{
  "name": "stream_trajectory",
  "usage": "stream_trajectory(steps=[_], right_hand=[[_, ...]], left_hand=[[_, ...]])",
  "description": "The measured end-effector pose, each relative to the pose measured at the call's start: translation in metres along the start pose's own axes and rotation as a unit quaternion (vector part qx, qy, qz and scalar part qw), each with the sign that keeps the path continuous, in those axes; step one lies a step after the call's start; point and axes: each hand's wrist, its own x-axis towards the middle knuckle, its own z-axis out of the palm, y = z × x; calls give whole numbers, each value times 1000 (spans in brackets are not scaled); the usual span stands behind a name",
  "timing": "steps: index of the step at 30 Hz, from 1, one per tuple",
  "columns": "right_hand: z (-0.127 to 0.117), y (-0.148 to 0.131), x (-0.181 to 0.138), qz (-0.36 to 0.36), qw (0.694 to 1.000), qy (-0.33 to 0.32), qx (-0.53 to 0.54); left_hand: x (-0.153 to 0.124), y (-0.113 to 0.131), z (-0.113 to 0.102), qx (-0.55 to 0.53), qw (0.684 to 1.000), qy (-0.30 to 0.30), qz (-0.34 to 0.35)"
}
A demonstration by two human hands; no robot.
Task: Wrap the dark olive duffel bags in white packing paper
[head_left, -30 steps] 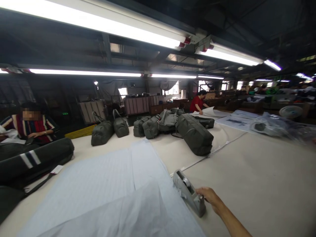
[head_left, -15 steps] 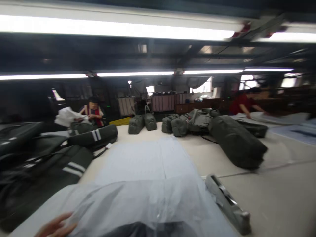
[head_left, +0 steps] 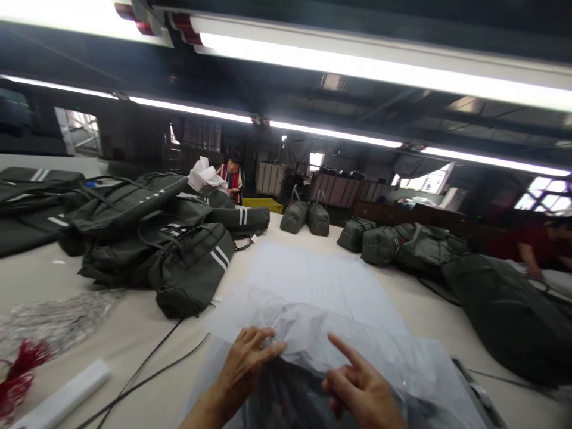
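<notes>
A wide cream bench in a dim workshop carries olive duffel bags. At its near edge, left hand pinches tissue paper, apparently over a dark bag; right hand points, forefinger extended.

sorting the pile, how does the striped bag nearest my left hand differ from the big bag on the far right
The striped bag bears two white stripes on its end; the big bag shows none. The striped bag lies against a heap of like bags to the left of the white sheets; the big bag lies to their right, by itself at the front of its row. The big bag looks longer and bulkier. Both are dark olive and rest on the table.
</notes>
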Motion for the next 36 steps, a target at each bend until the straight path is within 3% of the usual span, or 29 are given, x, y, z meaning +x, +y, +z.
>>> stream_trajectory(steps=[2, 5, 13, 19, 25, 27, 30, 33, 34, 36], right_hand=[[51, -10, 12, 19, 1000, -11, 21], [86, -8, 25, 45, 998, 32, 16], [92, 10, 26, 105, 984, 110, -98], [96, 7, 32, 180, 954, 108, -215], [83, -5, 23, 206, 913, 77, -345], [77, -20, 16, 135, 882, 83, -444], [68, -30, 8, -113, 804, 77, -579], [60, -1, 4, -319, 707, -32, -631], [58, 13, 3, -346, 683, -70, -640], [53, 35, 3, -347, 673, -118, -643]], left_hand=[[-1, -2, 4, -17, 1000, 11, 6], [-3, -4, 11, -44, 999, 28, 9], [-2, -4, 21, -115, 990, 85, 7], [-2, 1, 29, -134, 985, 105, -22], [-4, 2, 36, -139, 982, 125, -32], [-5, 2, 35, -136, 984, 112, -28], [-3, 1, 29, -140, 984, 111, -24], [1, -4, 23, -143, 983, 114, -16], [1, -6, 22, -138, 984, 114, -9], [-6, -10, 22, -115, 986, 123, 9]])
